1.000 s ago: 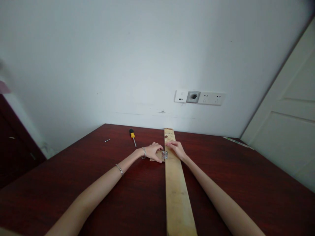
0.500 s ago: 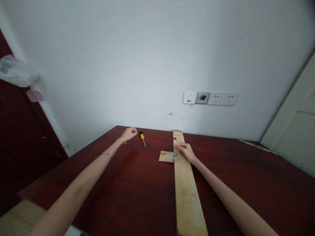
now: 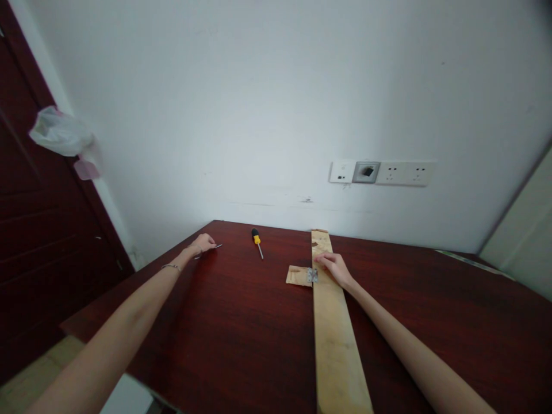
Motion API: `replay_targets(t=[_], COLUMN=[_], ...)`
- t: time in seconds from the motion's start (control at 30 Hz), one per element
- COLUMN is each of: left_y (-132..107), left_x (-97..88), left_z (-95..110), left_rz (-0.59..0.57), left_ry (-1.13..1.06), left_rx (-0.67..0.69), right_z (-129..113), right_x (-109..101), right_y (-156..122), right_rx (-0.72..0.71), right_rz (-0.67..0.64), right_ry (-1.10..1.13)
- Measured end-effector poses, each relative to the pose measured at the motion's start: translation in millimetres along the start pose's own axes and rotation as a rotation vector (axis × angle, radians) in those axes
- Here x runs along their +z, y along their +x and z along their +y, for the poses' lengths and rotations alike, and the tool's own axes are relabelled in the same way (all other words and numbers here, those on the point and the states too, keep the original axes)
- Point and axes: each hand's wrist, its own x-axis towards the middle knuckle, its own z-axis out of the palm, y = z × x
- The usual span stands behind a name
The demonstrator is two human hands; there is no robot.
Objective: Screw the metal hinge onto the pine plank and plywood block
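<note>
A long pale wooden board (image 3: pixel 338 339) lies lengthwise on the dark red table. A metal hinge (image 3: pixel 313 275) joins its left edge to a short wooden piece (image 3: pixel 298 275). My right hand (image 3: pixel 336 269) rests on the board just beyond the hinge, fingertips pinched together; what they hold, if anything, is hidden. Over the table's left part, my left hand (image 3: pixel 204 242) has its fingers closed, with a thin silvery sliver (image 3: pixel 218 246) at the fingertips, too small to name. Between the hands lies a yellow and black screwdriver (image 3: pixel 257 242), its tip toward me.
The table (image 3: pixel 241 322) meets a white wall (image 3: pixel 259 115) with sockets (image 3: pixel 383 173). A flat strip (image 3: pixel 474 264) lies at the table's far right edge. A plastic bag (image 3: pixel 62 132) hangs by the dark red door (image 3: pixel 38 213). Below the front-left edge is a white object (image 3: pixel 127 397).
My left hand has moved left and a little nearer, away from the screwdriver. My right hand stays beside the hinge. The whole view has shifted slightly to the left.
</note>
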Motion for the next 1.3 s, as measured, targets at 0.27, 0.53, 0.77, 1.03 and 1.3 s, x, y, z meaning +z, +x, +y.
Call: replay_targets(t=[0.27, 0.53, 0.77, 1.03, 1.3], left_y=[2.2, 0.7, -1.2, 6.4, 30.4], left_x=[3.5, 0.6, 0.1, -8.9, -10.1], left_z=[12.8, 23.1, 32.4, 64.7, 178.5], left_rz=[-0.022, -0.022, -0.045, 0.101, 0.304], left_ry=[0.082, 0.180, 0.244, 0.106, -0.321], left_rx=[-0.007, -0.039, -0.040, -0.018, 0.219], right_z=[0.0, 0.0, 0.2, 2.7, -3.8], right_x=[-0.6, 0.4, 0.2, -0.2, -2.1], right_y=[0.2, 0.2, 0.2, 3.2, 3.7], right_rx=[0.002, 0.020, 0.019, 0.055, 0.111], right_rz=[0.002, 0.004, 0.007, 0.032, 0.063], right_ry=[0.016, 0.021, 0.033, 0.067, 0.161])
